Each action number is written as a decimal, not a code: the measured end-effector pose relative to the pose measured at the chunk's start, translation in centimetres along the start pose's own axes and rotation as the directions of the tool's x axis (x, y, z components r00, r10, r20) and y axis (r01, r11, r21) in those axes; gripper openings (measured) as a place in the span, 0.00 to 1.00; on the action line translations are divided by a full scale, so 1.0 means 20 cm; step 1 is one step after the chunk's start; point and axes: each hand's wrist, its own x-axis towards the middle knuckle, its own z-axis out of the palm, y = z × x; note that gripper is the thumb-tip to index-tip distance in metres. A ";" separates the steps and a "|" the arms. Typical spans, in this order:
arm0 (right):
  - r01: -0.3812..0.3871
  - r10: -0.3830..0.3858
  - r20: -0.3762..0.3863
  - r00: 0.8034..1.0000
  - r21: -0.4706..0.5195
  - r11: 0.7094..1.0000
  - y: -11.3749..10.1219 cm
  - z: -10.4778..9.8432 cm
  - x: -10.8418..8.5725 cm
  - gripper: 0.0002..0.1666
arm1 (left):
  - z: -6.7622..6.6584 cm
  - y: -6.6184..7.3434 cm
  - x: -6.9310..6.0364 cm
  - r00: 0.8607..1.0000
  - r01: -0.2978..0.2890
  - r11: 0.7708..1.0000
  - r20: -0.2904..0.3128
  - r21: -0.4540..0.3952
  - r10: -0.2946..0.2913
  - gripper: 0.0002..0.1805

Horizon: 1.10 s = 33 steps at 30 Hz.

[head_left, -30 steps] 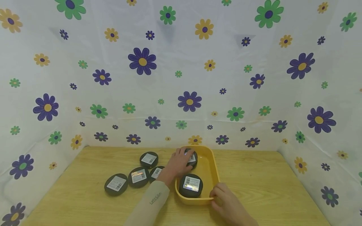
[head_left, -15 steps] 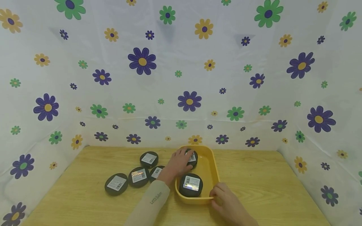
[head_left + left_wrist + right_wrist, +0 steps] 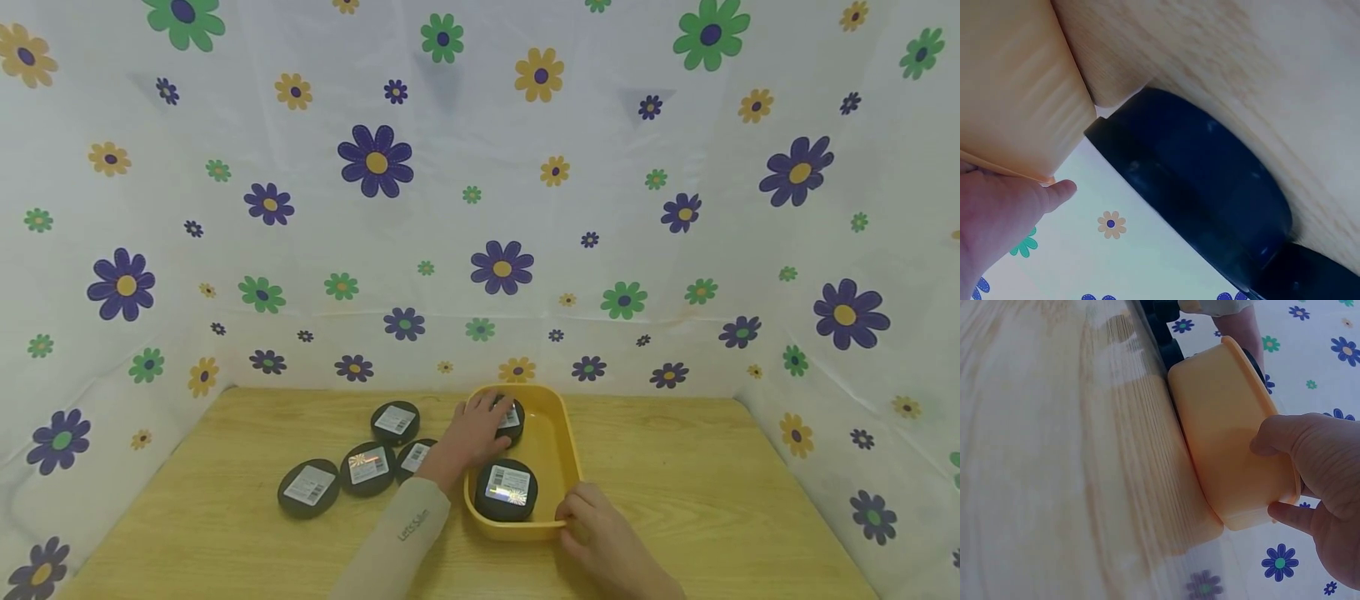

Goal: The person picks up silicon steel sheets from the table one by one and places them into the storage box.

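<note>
The right-hand grip [image 3: 602, 533] pinches the near-right corner of the yellow tray [image 3: 553, 450], the near black tub [image 3: 507, 490] sits inside, and the left-hand grip [image 3: 472, 431] holds the far black tub [image 3: 513, 423] at the tray's far left.

My head camera looks forward and down from above and behind my fingers [image 3: 483, 402], covering the bench [image 3: 675, 467] from afar. Each wrist camera looks low and close past my fingers; all three views share the yellow tray [image 3: 553, 450].

The tray [image 3: 549, 454] has free room rightward; two containers [image 3: 507, 490] apparently block its left.
</note>
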 end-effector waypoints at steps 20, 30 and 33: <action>0.030 -0.030 -0.029 0.999 -0.005 1.000 0.01 0.01 0.00 0.19 | 0.00 0.00 -0.01 1.000 0.001 0.999 0.026 0.048 -0.002 0.32; 0.032 -0.033 -0.033 0.999 -0.007 0.999 0.01 0.01 0.00 0.19 | -0.02 0.02 -0.02 1.000 0.000 0.998 0.030 0.063 -0.002 0.31; 0.047 -0.047 -0.042 0.998 -0.008 0.999 0.01 0.01 0.00 0.19 | -0.02 0.02 -0.02 0.999 0.005 0.998 0.038 0.068 -0.008 0.31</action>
